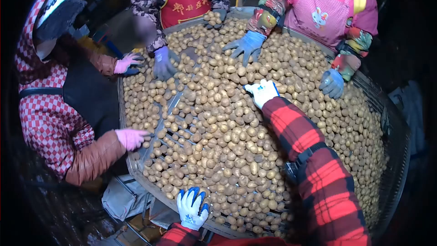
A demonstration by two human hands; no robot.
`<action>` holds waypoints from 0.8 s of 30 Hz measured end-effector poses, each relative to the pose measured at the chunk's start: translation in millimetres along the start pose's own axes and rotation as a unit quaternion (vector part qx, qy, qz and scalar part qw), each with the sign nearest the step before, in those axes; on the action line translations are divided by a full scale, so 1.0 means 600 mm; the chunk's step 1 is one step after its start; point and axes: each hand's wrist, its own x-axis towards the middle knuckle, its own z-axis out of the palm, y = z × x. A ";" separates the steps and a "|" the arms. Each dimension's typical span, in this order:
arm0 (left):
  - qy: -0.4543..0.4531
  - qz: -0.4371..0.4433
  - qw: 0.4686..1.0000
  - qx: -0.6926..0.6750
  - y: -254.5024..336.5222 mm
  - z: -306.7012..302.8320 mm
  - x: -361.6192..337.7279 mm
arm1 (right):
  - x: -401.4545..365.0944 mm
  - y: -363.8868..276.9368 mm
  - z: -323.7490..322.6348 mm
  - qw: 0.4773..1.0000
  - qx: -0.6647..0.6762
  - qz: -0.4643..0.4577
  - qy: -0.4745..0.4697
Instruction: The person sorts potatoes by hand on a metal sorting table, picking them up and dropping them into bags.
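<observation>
Potatoes (227,150) lie heaped over a large slatted metal table. My left hand (191,210), in a white glove with blue fingertips, rests at the near rim beside the potatoes, fingers spread and holding nothing visible. My right arm, in a red and black plaid sleeve, reaches far across the heap. At its end my right hand (263,93), gloved in the same white and blue, is down among potatoes near the middle. Its fingers look curled and pressed together, the tips mostly turned from view; whatever they may hold is hidden.
A person in a checked hooded jacket stands left, pink-gloved hand (131,139) at the rim. Two more people stand opposite, their gloved hands (248,45) on the potatoes. The metal table's rim (152,190) runs round the heap. A pale sack (125,198) sits below left.
</observation>
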 end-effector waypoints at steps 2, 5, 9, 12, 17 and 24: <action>-0.001 0.001 1.000 -0.010 0.003 0.003 -0.008 | -0.004 0.003 0.001 1.000 0.025 -0.009 0.008; -0.004 0.002 1.000 -0.019 -0.003 0.002 -0.006 | 0.017 0.021 0.057 0.987 0.119 0.002 0.107; 0.008 -0.002 0.999 -0.037 -0.007 0.003 -0.007 | -0.020 0.030 0.060 0.980 0.162 0.035 0.110; 0.024 0.002 0.999 -0.042 -0.010 0.005 -0.008 | -0.117 0.043 0.070 0.951 0.245 0.011 0.188; 0.044 0.012 0.998 -0.044 -0.013 0.012 -0.012 | -0.312 0.035 0.046 0.958 0.205 -0.034 0.198; 0.078 0.054 0.994 -0.047 -0.006 0.008 -0.019 | -0.506 -0.159 -0.083 0.712 0.674 0.196 -0.011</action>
